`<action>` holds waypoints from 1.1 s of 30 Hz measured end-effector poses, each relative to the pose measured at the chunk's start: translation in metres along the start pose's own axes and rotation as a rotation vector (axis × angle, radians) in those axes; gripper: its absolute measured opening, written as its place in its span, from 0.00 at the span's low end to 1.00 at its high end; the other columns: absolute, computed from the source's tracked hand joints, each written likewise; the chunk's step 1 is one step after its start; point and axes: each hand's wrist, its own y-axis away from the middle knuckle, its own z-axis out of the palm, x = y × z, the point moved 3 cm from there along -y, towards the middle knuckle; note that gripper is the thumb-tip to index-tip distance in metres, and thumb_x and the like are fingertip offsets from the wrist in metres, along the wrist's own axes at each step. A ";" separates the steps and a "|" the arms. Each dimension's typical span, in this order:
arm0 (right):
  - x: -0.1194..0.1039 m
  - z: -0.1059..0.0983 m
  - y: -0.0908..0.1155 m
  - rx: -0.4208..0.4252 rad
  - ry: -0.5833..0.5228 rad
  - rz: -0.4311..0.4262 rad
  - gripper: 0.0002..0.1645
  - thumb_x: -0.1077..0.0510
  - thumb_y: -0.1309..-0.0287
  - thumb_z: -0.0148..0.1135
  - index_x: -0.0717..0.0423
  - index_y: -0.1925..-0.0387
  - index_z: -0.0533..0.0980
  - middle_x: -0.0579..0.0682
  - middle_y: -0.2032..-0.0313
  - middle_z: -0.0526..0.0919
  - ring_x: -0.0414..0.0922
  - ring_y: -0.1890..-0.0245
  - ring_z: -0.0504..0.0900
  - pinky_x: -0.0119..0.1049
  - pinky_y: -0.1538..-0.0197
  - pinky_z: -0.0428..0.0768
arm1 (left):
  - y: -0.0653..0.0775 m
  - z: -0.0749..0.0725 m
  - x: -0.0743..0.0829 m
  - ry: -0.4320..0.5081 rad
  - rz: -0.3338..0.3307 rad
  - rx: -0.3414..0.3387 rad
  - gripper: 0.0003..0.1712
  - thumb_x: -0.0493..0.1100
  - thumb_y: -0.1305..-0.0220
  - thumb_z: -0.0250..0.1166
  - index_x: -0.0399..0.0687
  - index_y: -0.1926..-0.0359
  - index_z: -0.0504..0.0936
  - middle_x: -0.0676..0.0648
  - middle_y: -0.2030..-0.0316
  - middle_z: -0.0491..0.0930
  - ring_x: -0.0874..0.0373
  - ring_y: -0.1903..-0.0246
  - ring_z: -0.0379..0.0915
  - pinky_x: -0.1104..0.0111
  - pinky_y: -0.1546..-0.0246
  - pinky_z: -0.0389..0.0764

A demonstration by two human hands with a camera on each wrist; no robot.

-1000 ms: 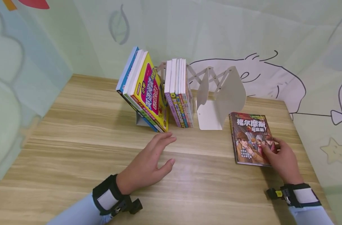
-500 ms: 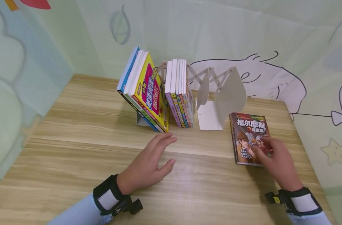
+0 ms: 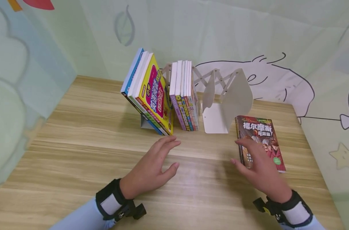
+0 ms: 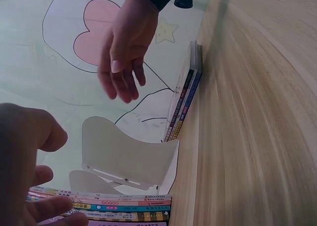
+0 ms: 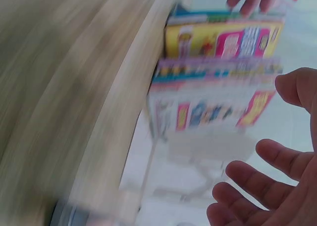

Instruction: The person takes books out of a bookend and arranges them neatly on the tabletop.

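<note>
My left hand [image 3: 147,169] hovers over the table with relaxed, spread fingers, in front of a yellow-covered book [image 3: 155,92] that leans left with other books in the rack. My right hand [image 3: 262,171] holds nothing; its fingers are loosely extended above a dark red comic-style book [image 3: 256,126] lying flat, and it hides part of the cover. In the left wrist view this is a low pile of books [image 4: 184,94], with the right hand [image 4: 129,47] raised apart from it. The right wrist view is blurred and shows spread fingers [image 5: 262,186].
A beige folding book rack [image 3: 237,95] stands along the back of the wooden table [image 3: 77,153]. Several thin books [image 3: 181,83] stand upright in its middle section. The right section has a bare base plate [image 3: 216,119]. A cartoon-printed wall covering [image 3: 174,28] rises behind.
My right hand has let go of the dark red book's right side and moved left across it, fingers opening. The book stays in place. My left hand has barely moved.
</note>
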 end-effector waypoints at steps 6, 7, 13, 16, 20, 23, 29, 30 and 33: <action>-0.030 0.018 -0.006 -0.037 0.001 -0.113 0.39 0.50 0.45 0.74 0.53 0.34 0.69 0.50 0.38 0.75 0.49 0.36 0.72 0.53 0.38 0.74 | 0.000 0.000 0.000 -0.004 0.022 0.017 0.34 0.49 0.33 0.63 0.47 0.29 0.66 0.43 0.29 0.62 0.51 0.28 0.58 0.53 0.29 0.65; -0.034 0.020 -0.007 -0.046 -0.004 -0.128 0.39 0.49 0.45 0.74 0.52 0.34 0.69 0.50 0.37 0.74 0.48 0.36 0.71 0.52 0.38 0.74 | -0.001 0.000 0.000 -0.004 0.024 0.019 0.34 0.49 0.33 0.63 0.47 0.29 0.66 0.43 0.29 0.62 0.51 0.28 0.58 0.53 0.29 0.65; -0.053 0.029 -0.011 -0.060 -0.005 -0.218 0.40 0.46 0.44 0.72 0.51 0.33 0.69 0.49 0.36 0.74 0.47 0.35 0.72 0.49 0.38 0.77 | -0.001 0.000 0.001 -0.006 0.026 0.019 0.34 0.49 0.33 0.63 0.46 0.30 0.67 0.43 0.29 0.63 0.51 0.28 0.59 0.53 0.29 0.66; -0.061 0.031 -0.011 -0.074 -0.017 -0.250 0.41 0.44 0.43 0.71 0.51 0.32 0.68 0.49 0.34 0.72 0.47 0.34 0.72 0.50 0.37 0.76 | -0.001 0.000 0.001 -0.006 0.021 0.015 0.34 0.49 0.33 0.63 0.47 0.30 0.67 0.44 0.29 0.62 0.51 0.28 0.58 0.53 0.29 0.66; -0.067 0.033 -0.010 -0.115 -0.041 -0.253 0.41 0.42 0.41 0.69 0.50 0.31 0.66 0.48 0.33 0.71 0.47 0.33 0.70 0.50 0.34 0.74 | -0.001 0.001 0.002 -0.005 0.029 0.019 0.34 0.49 0.34 0.63 0.46 0.30 0.67 0.44 0.29 0.63 0.51 0.28 0.59 0.53 0.29 0.66; -0.068 0.035 -0.010 -0.121 -0.049 -0.255 0.41 0.41 0.41 0.69 0.49 0.30 0.66 0.48 0.33 0.71 0.46 0.33 0.70 0.49 0.35 0.75 | -0.001 0.002 0.002 -0.009 0.045 0.026 0.34 0.49 0.34 0.63 0.45 0.30 0.67 0.44 0.30 0.64 0.51 0.29 0.59 0.54 0.29 0.66; -0.066 0.039 -0.008 -0.107 -0.051 -0.258 0.41 0.41 0.41 0.69 0.50 0.31 0.67 0.49 0.34 0.72 0.47 0.33 0.71 0.49 0.35 0.75 | -0.004 0.001 0.004 -0.027 0.068 0.016 0.33 0.50 0.32 0.61 0.46 0.29 0.66 0.47 0.29 0.66 0.55 0.28 0.59 0.57 0.28 0.64; -0.065 0.040 -0.007 -0.104 -0.049 -0.258 0.41 0.41 0.41 0.69 0.51 0.31 0.67 0.49 0.34 0.72 0.47 0.34 0.71 0.49 0.35 0.75 | -0.006 0.000 0.005 -0.034 0.069 0.014 0.33 0.50 0.31 0.61 0.47 0.29 0.66 0.48 0.29 0.66 0.55 0.28 0.59 0.57 0.28 0.64; -0.065 0.040 -0.006 -0.099 -0.048 -0.262 0.40 0.41 0.41 0.69 0.51 0.32 0.67 0.50 0.35 0.73 0.47 0.34 0.71 0.49 0.36 0.76 | -0.012 -0.004 0.009 -0.062 0.084 0.023 0.33 0.51 0.31 0.61 0.47 0.29 0.67 0.47 0.29 0.65 0.54 0.29 0.60 0.55 0.29 0.65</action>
